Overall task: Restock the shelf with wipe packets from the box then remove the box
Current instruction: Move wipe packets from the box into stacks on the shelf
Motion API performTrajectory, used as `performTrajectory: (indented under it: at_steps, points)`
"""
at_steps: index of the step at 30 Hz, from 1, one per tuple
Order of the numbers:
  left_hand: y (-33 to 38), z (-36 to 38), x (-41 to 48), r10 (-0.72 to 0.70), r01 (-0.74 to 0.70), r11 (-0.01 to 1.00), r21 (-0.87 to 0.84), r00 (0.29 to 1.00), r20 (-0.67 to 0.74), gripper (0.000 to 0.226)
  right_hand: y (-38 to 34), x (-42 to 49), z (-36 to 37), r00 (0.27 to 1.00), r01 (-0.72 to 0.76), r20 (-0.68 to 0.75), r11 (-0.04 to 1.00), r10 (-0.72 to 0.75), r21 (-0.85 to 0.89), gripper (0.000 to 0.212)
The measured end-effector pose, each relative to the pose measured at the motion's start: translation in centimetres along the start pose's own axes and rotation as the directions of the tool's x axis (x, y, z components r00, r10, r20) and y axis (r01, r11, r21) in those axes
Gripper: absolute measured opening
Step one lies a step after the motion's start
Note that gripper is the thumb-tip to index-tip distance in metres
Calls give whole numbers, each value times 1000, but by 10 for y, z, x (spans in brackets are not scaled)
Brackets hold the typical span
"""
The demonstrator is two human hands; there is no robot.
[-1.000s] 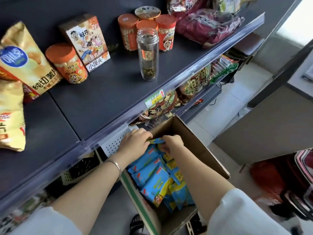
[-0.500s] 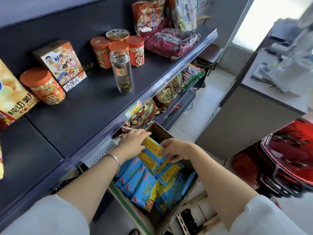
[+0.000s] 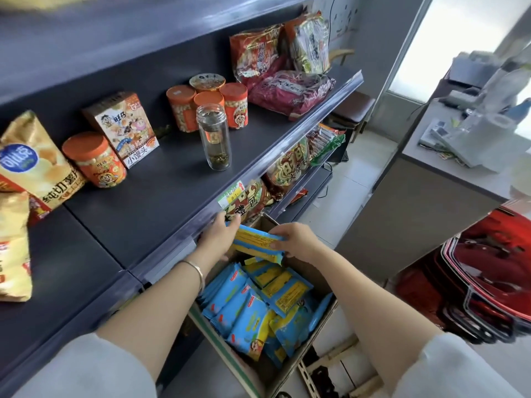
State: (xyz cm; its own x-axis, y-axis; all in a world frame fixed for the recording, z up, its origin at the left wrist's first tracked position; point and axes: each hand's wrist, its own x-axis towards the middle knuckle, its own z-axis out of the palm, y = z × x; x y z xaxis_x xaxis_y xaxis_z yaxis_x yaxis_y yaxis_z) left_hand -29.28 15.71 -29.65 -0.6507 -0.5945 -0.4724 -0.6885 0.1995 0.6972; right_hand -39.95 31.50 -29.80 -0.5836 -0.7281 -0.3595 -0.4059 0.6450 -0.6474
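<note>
wipe packets [image 3: 258,245] between left hand [image 3: 219,236] and right hand [image 3: 296,239]; above box [image 3: 227,353]

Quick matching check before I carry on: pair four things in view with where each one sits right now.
Things:
1. lifted wipe packets
2. cardboard box
3. clear bottle
4. bracelet

Places:
A. standing on the dark shelf
B. on the left wrist
C. held between the left hand and the right hand
D. below the shelf edge, with blue packets inside

Pairs: 1-C, 2-D, 3-A, 4-B
</note>
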Motion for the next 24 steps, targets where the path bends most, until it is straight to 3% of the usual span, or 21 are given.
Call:
performTrajectory:
  at_steps: [3,7,9,11,15,18,21,24]
  points:
    - [6,-12,-4,-195,215,916,-339,976,94,54,-10,-6,-7,989,136,-47,981,-143,-137,30]
    - [5,-12,-4,-197,192,860,-473,980,40,20,-19,-12,-7,959,264,-69,956,-274,-130,33]
    - [9,-8,-7,-217,187,796,-576,976,17,19,-18,-13,-4,956,272,-85,956,-282,-110,38]
    - [10,-5,-10,-196,149,742,-654,981,2,24,-17,-14,-3,968,237,-78,971,-239,-40,49]
    - [7,-9,-15,-82,4,775,-632,992,-95,31,-20,-17,-9,988,139,-92,976,-125,170,59]
    - [7,-14,-20,-2,-69,812,-580,993,-120,33,-26,-18,-15,989,-21,-113,859,92,511,59]
    - [9,-14,-25,53,-98,817,-568,994,-95,35,-27,-18,-13,968,-181,-22,751,251,635,55]
    - [9,-12,-29,111,-124,817,-562,992,-58,39,-26,-16,-11,957,-226,47,634,286,740,56]
